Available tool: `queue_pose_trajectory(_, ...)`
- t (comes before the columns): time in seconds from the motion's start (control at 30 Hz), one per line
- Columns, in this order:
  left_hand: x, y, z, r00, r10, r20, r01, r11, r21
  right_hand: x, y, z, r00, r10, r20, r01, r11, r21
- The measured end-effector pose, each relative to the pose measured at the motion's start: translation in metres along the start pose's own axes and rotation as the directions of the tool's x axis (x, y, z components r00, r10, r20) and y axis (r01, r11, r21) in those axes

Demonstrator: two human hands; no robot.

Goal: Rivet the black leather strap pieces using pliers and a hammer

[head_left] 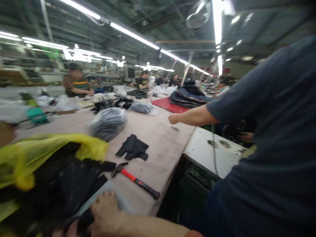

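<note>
At the bottom edge my right hand (106, 209) reaches in with its fingers curled at a dark piece (85, 219), motion-blurred. Only some fingertips of my left hand (70, 230) show, beside the same dark piece; the rest is out of frame. Under my right hand lies a flat grey slab (120, 196). A hammer (135, 180) with a red and black handle rests on the table just beyond. To the left, black flat pieces (76, 181) lie in an opened yellow plastic bag (54, 144).
Small black pieces (133, 147) and a plastic-wrapped bundle (110, 121) sit on the covered table (158, 144). At right a co-worker in a dark shirt (266, 131) stretches an arm over the table, near a white machine table (204, 148). Farther back is a dark fabric stack (189, 95).
</note>
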State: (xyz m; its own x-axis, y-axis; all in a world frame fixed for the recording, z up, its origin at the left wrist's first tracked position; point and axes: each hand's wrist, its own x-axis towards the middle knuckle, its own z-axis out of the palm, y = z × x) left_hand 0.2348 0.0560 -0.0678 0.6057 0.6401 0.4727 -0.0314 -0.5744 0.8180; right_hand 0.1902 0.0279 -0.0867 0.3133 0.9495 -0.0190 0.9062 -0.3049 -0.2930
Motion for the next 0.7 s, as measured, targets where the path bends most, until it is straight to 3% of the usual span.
queue_pose_trajectory(0.13, -0.071, -0.045, -0.106, 0.956, -0.226, -0.186, 0.265, 0.938, 0.224, -0.022, -0.012, -0.006, 0.997, 0.059, -0.059, -0.054, 0.995, 0.081)
queue_pose_trajectory(0.23, -0.106, -0.061, -0.148, 0.9, -0.334, -0.278, 0.411, 0.865, 0.289, -0.035, -0.004, 0.002, 0.995, -0.01, -0.104, 0.025, 0.989, 0.145)
queue_pose_trajectory(0.3, -0.115, -0.067, -0.155, 0.887, -0.353, -0.3, 0.438, 0.848, 0.298, -0.044, 0.001, 0.01, 0.99, -0.033, -0.134, 0.054, 0.986, 0.157)
queue_pose_trajectory(0.53, -0.112, -0.068, -0.145, 0.91, -0.304, -0.282, 0.379, 0.886, 0.268, -0.061, 0.005, 0.029, 0.992, -0.057, -0.112, 0.069, 0.992, 0.101)
queue_pose_trajectory(0.7, -0.108, -0.069, -0.144, 0.935, -0.294, -0.2, 0.34, 0.904, 0.258, -0.064, -0.003, 0.031, 0.993, -0.045, -0.107, 0.057, 0.992, 0.115)
